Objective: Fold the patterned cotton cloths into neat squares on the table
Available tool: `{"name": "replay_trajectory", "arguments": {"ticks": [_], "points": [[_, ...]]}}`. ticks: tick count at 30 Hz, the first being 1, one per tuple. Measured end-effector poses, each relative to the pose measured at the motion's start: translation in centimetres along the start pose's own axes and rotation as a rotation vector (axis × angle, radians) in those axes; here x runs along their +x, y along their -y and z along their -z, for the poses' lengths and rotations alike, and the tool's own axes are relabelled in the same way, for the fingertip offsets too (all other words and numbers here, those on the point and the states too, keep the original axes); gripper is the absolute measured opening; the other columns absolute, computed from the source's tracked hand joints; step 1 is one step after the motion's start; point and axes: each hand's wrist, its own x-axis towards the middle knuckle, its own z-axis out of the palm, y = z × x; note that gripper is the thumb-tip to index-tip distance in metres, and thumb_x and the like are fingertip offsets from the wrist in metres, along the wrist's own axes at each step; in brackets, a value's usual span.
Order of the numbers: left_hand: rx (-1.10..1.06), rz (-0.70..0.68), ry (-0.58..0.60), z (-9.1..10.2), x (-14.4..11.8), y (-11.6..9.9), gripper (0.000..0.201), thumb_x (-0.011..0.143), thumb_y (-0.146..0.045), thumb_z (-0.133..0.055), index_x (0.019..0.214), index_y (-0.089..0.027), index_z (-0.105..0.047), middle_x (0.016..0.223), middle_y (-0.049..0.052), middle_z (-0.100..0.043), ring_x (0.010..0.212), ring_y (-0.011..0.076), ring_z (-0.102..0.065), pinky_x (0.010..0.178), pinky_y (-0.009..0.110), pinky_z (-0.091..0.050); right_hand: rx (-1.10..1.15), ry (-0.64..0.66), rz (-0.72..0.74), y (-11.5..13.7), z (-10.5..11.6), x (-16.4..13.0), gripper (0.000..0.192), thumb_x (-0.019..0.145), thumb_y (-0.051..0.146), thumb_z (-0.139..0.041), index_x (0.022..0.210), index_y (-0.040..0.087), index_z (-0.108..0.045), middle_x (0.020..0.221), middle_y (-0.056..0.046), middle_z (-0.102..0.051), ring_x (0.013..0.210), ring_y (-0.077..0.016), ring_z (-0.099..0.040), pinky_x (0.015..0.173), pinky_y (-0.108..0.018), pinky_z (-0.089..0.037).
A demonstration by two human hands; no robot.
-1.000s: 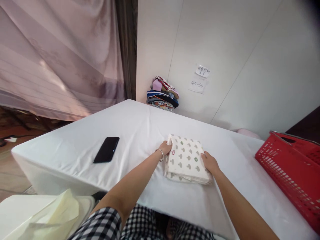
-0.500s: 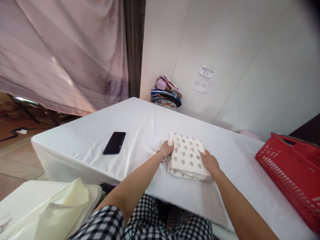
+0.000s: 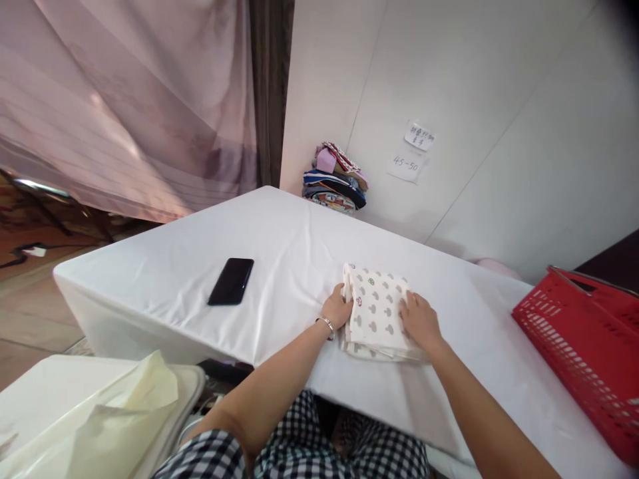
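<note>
A folded white cloth [image 3: 375, 307] printed with small grey, red and green shapes lies on the white-covered table [image 3: 279, 259]. My left hand [image 3: 337, 309], with a bracelet at the wrist, grips its left edge. My right hand [image 3: 419, 320] rests on its right side with fingers closed over the edge. Both hands hold the cloth from either side.
A black phone [image 3: 231, 281] lies flat on the table's left part. A red plastic basket [image 3: 589, 346] stands at the right edge. A pile of folded colourful clothes [image 3: 335, 178] sits at the far corner by the wall. A cream bag [image 3: 120, 419] rests on a white surface at lower left.
Both hands have pressed inward on the cloth, so it looks narrower, and my right hand has slid further onto it. The view shifted slightly.
</note>
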Motion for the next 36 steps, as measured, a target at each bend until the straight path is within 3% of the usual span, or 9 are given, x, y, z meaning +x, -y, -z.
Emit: {"name": "replay_trajectory", "arguments": {"ticks": [3,7,12,16,19,25,31,36], "points": [[-0.009,-0.006,0.007,0.1,0.0,0.1,0.064,0.075,-0.034,-0.056,0.133,-0.016,-0.036,0.081,0.005,-0.066,0.080,0.0210,-0.062,0.068,0.026,-0.041,0.132,-0.042,0.273,3.7,-0.2,-0.7,0.054,0.091,0.040,-0.027,0.140,0.017,-0.027,0.149,-0.009,-0.023,0.137,-0.0215,-0.015,0.109,-0.039,-0.016],[-0.014,0.007,0.000,0.2,0.1,0.1,0.063,0.073,-0.026,-0.056,0.132,-0.015,-0.036,0.082,0.005,-0.066,0.079,0.0203,-0.062,0.069,0.026,-0.042,0.219,0.138,0.438,7.1,-1.7,-1.4,0.053,0.093,0.041,-0.021,0.141,0.022,-0.027,0.149,-0.003,-0.024,0.137,-0.0189,-0.015,0.111,-0.042,-0.011],[-0.004,0.010,0.016,0.3,0.2,0.0,0.062,0.073,-0.024,-0.054,0.132,-0.015,-0.036,0.082,0.004,-0.066,0.079,0.0192,-0.062,0.069,0.025,-0.042,0.281,0.182,0.429,6.9,-2.2,-1.2,0.054,0.092,0.043,-0.023,0.141,0.022,-0.029,0.148,-0.003,-0.023,0.137,-0.0190,-0.015,0.111,-0.044,-0.009],[0.025,0.009,0.019,0.2,0.3,-0.1,0.059,0.074,-0.024,-0.052,0.130,-0.015,-0.037,0.082,0.004,-0.066,0.080,0.0193,-0.062,0.070,0.025,-0.042,0.497,0.220,0.291,7.3,-1.4,-0.9,0.053,0.091,0.046,-0.025,0.139,0.024,-0.033,0.147,-0.002,-0.027,0.137,-0.0193,-0.018,0.112,-0.044,-0.012],[0.026,0.005,0.024,0.2,0.4,0.1,0.060,0.073,-0.023,-0.053,0.130,-0.015,-0.037,0.085,0.005,-0.066,0.083,0.0201,-0.062,0.072,0.026,-0.043,0.618,0.184,0.341,8.3,-1.3,-1.2,0.055,0.090,0.049,-0.028,0.141,0.026,-0.030,0.148,-0.001,-0.026,0.136,-0.0187,-0.019,0.112,-0.041,-0.016],[-0.033,0.032,0.020,0.1,0.5,0.4,0.062,0.072,-0.022,-0.054,0.130,-0.014,-0.037,0.087,0.006,-0.067,0.084,0.0198,-0.062,0.074,0.026,-0.044,0.586,0.154,0.430,9.0,-2.4,-2.3,0.053,0.092,0.044,-0.026,0.143,0.028,-0.021,0.148,0.000,-0.026,0.136,-0.0188,-0.019,0.112,-0.045,-0.011],[-0.242,0.121,0.074,-0.2,1.0,0.8,0.053,0.082,-0.039,-0.045,0.130,-0.018,-0.036,0.071,0.001,-0.065,0.059,0.0164,-0.061,0.061,0.027,-0.047,0.532,0.163,0.433,9.1,-2.3,-2.3,0.055,0.092,0.042,-0.027,0.144,0.025,-0.018,0.149,-0.002,-0.022,0.137,-0.0168,-0.016,0.113,-0.043,-0.010],[-0.193,0.089,0.031,-0.1,1.0,0.9,0.059,0.079,-0.048,-0.052,0.126,-0.015,-0.041,0.083,0.006,-0.067,0.078,0.0199,-0.064,0.071,0.028,-0.047,0.494,0.242,0.388,9.6,-1.7,-3.1,0.062,0.089,0.039,-0.033,0.145,0.018,-0.013,0.150,-0.004,-0.014,0.138,-0.0168,-0.009,0.113,-0.044,-0.007]]}}
